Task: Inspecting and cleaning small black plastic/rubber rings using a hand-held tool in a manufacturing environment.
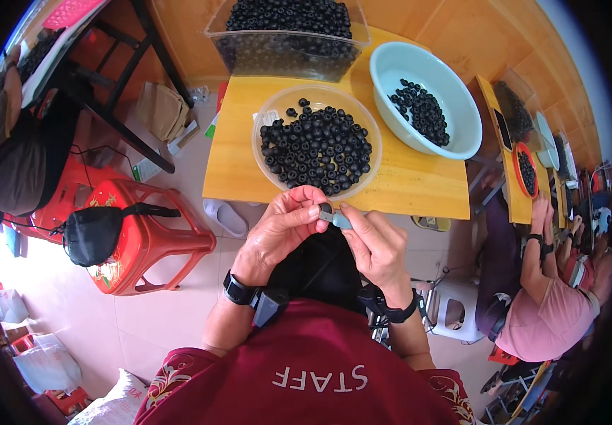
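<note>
My left hand (282,225) pinches a small black ring (325,208) between thumb and forefinger, just in front of the table's near edge. My right hand (374,244) holds a small light-blue tool (337,219) whose tip meets the ring. Both hands hover over my dark lap. Directly beyond them a clear round bowl (272,112) full of several black rings stands on the yellow wooden table (235,170).
A pale blue basin (461,113) with several black rings sits at the table's right. A clear bin (288,53) of rings stands at the back. A red plastic stool (153,237) with a black pouch is on my left. Another person in pink (550,312) works at right.
</note>
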{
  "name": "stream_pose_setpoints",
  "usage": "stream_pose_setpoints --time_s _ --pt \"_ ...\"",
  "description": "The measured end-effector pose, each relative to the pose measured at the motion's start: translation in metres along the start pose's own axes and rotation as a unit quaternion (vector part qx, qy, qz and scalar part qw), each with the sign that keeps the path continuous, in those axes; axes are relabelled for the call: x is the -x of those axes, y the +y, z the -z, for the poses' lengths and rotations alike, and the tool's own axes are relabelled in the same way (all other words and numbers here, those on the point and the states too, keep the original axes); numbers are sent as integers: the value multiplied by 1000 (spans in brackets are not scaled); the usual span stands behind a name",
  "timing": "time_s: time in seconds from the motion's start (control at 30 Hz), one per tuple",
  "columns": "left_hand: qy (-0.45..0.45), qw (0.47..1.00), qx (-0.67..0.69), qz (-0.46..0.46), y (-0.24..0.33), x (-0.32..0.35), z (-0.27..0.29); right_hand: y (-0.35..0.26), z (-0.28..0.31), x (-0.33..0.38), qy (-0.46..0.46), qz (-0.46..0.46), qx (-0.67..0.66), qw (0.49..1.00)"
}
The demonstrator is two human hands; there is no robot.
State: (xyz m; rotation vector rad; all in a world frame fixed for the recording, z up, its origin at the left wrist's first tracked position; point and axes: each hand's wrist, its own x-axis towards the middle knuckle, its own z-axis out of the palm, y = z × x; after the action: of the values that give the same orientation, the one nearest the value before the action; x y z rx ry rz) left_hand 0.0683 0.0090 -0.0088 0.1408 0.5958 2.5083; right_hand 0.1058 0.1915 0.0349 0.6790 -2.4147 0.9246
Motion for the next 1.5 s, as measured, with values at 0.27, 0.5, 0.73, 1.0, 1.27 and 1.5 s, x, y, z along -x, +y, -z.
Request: stream_pose_setpoints --time_s 0.27,0.5,0.73,1.0,1.27,1.5 --pt "36 999 -9 1 5 -2 3 6 -9 -7 19 20 27 999" --pt "51 999 0 -4 10 -1 3 13 -21 -7 17 17 11 1000" --pt "-33 999 -10 -17 16 11 -14 46 1 -14 111 -107 99 983" --pt "-14 998 61 -30 11 8 -12 55 -1 5 141 -166 76 973" --pt "-1 1000 13 -28 20 5 -18 88 -12 26 161 -237 137 948" --pt "31 985 -170 -2 45 -43 -33 100 -20 31 164 -264 180 933"
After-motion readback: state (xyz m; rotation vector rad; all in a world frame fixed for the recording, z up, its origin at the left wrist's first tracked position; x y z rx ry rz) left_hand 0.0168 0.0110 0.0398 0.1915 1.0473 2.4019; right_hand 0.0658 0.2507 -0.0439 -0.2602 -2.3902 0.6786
